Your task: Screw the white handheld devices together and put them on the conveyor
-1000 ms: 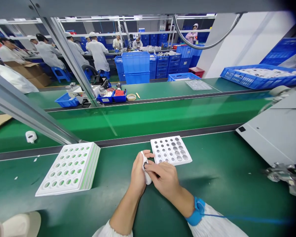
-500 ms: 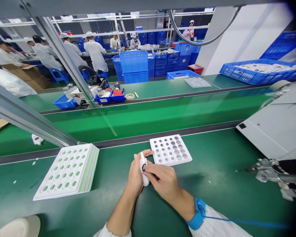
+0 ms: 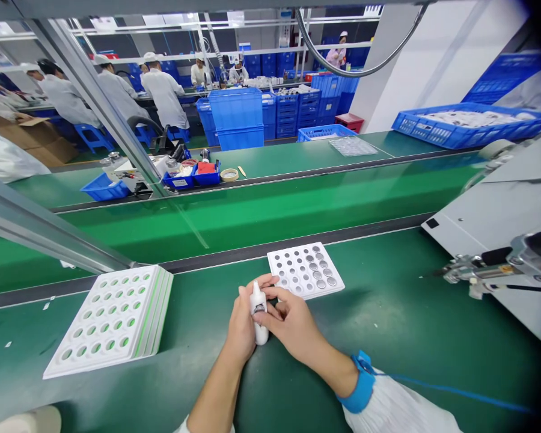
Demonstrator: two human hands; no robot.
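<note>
A white handheld device [image 3: 261, 335] with a tapered tip stands roughly upright between my hands, tip pointing away from me. My left hand [image 3: 241, 325] is closed around its left side. My right hand [image 3: 293, 316] is closed at its other side, the thumb pressing the front at a dark, silvery round spot; whether that is a loose coin cell cannot be made out. Just beyond my fingers lies a white tray [image 3: 305, 291] with round pockets, where silver coin cells [image 3: 320, 283] fill the right-hand columns.
A stack of white trays [image 3: 112, 313] with round holes stands on the left. A metal-jointed tool [image 3: 478, 270] and grey machine housing [image 3: 487, 222] are at the right. Behind the green partition [image 3: 252, 213] is a blue crate [image 3: 460, 135]. A blue wrist strap [image 3: 360, 385] trails a cord.
My right thumb has shifted on the front of the device, and the right fingers have spread towards its tip. The view has moved slightly; the device stays between both hands.
</note>
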